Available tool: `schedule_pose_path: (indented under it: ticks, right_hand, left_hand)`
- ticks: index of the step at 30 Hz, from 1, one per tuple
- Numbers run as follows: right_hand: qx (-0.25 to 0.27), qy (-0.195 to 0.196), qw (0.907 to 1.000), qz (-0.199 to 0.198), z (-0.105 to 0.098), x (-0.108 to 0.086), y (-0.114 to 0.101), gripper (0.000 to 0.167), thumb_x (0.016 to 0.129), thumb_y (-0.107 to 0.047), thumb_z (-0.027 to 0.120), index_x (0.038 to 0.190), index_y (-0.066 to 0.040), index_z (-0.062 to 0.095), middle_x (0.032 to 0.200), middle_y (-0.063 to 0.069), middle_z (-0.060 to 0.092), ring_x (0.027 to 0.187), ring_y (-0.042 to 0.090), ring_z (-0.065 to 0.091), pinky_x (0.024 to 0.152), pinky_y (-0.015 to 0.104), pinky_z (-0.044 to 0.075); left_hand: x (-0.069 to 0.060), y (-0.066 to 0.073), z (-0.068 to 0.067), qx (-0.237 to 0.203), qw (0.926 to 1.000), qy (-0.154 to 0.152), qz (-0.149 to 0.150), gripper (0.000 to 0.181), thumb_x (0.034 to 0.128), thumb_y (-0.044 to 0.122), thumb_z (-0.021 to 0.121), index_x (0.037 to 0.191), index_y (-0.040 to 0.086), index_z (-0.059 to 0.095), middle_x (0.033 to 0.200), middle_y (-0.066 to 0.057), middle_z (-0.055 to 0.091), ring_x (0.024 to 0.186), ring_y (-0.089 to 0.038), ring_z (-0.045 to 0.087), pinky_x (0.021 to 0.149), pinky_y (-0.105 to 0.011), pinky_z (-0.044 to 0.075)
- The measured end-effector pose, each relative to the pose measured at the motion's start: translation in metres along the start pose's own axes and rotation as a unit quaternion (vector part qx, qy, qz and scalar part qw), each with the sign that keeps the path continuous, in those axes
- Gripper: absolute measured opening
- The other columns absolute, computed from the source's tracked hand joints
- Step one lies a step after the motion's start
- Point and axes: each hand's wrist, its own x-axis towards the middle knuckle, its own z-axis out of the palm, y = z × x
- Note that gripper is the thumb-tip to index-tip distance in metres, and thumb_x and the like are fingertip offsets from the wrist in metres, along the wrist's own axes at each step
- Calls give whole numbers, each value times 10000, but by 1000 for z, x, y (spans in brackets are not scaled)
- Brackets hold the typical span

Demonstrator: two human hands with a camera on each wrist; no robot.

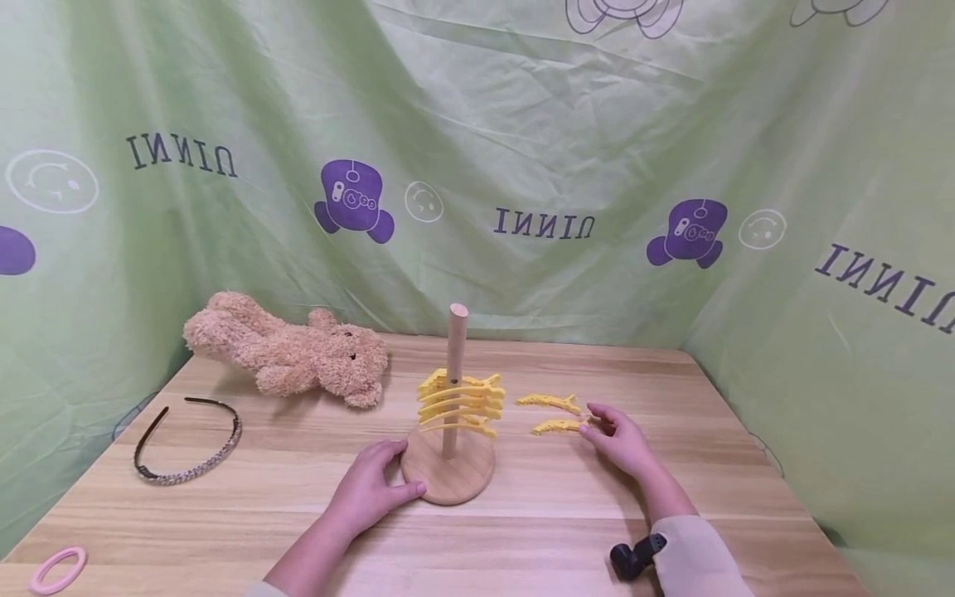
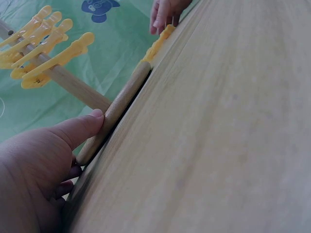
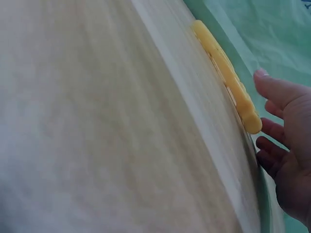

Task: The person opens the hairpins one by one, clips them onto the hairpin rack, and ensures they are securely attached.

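A wooden post (image 1: 458, 340) rises from a round wooden base (image 1: 448, 477), with several yellow clips (image 1: 458, 402) clipped on it one above another. My left hand (image 1: 369, 489) holds the left edge of the base, thumb on top in the left wrist view. To the right of the stand, two yellow clips lie on the table, a far one (image 1: 548, 403) and a near one (image 1: 559, 426). My right hand (image 1: 622, 444) is at the right ends of these clips, its fingers apart. In the right wrist view, a gap shows between the thumb and a clip (image 3: 228, 77).
A brown teddy bear (image 1: 291, 348) lies at the back left of the wooden table (image 1: 522, 539). In front of it is a dark headband (image 1: 190, 474), and a pink ring (image 1: 58, 570) lies at the near left corner. Green printed cloth (image 1: 477, 149) hangs behind and on both sides.
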Motion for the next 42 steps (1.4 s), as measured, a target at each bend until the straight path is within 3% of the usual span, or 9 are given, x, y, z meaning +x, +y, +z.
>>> schedule_pose_path:
  ticks: [15,23,29,32,37,42]
  right_hand:
    - [-721,3,9968,-344,-2,11,10,457,881,-99,698,1279,87,573,1252,280,606,1190,416,570,1049,545,451]
    - [-746,-24,9971,-131,-5,5,7,426,867,-183,741,1215,31,619,1192,212,634,1132,350,584,1021,536,462]
    - [-267,163,9995,47,-5,-3,5,422,876,-175,726,1214,32,583,1146,195,653,1046,290,624,954,463,528]
    - [124,361,9992,154,-5,-8,2,427,889,-167,710,1233,42,567,1162,212,647,1033,269,633,909,322,552]
    - [815,708,9937,292,-6,-14,-10,481,915,-222,697,1293,42,557,1181,195,642,937,54,606,800,92,489]
    - [1161,933,9888,123,-12,-20,-32,503,924,-242,688,1327,30,558,1160,154,660,867,-85,570,788,81,506]
  left_hand:
    - [-1,1,-1,2,10000,-47,-22,796,702,413,853,1312,-18,579,1335,-211,585,1304,-412,483,1129,-568,361]
    - [0,0,0,29,10000,-7,27,798,701,426,850,1306,-19,582,1329,-207,591,1297,-407,491,1125,-564,368]
    - [1,-2,1,23,10000,17,14,791,700,415,852,1304,-19,583,1328,-208,592,1296,-408,492,1123,-568,369]
    - [1,-2,1,21,10000,12,-10,788,702,415,851,1305,-14,583,1330,-201,593,1299,-403,492,1126,-562,368]
    - [1,-1,1,5,10000,24,-4,785,703,411,851,1304,-18,584,1326,-204,594,1295,-408,493,1122,-568,370]
    - [1,-2,2,21,10000,27,20,785,702,405,852,1302,-24,583,1325,-211,592,1293,-416,491,1117,-578,369]
